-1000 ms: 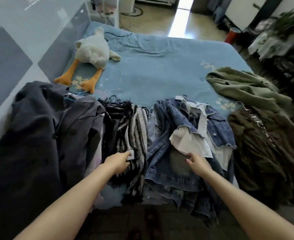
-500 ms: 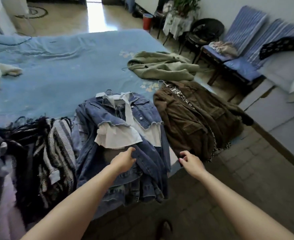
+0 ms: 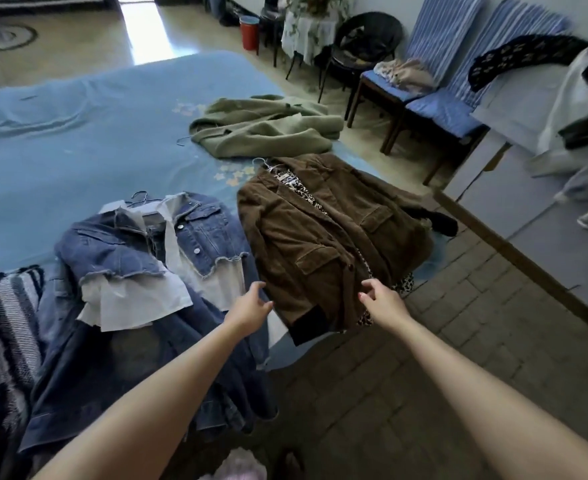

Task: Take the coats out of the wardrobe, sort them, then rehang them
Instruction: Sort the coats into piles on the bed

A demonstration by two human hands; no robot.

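A brown corduroy coat [image 3: 323, 237] on a hanger lies on the blue bed [image 3: 78, 140], its hem hanging over the corner. My left hand [image 3: 251, 308] hovers with relaxed fingers at the coat's lower left edge. At the lower front edge my right hand [image 3: 381, 301] has its fingertips close to the cloth; I cannot tell if they touch it. Left of the brown coat lies a denim jacket [image 3: 195, 230] with white panels on a pile of denim. An olive green coat [image 3: 261, 128] lies farther back. A striped black and white garment [image 3: 5, 313] lies at the far left.
Two blue striped chairs [image 3: 434, 98] and a black wicker chair [image 3: 362, 39] stand beyond the bed at the right. A red bin [image 3: 250, 31] stands by a small covered table. Grey cabinets [image 3: 535, 188] with hanging clothes are at the right. A brick-patterned floor [image 3: 441, 341] lies below.
My view has swung right, from the dark coats and the denim pile to the brown coat. Both hands left the striped garment and the denim and moved right to the brown coat's hem.
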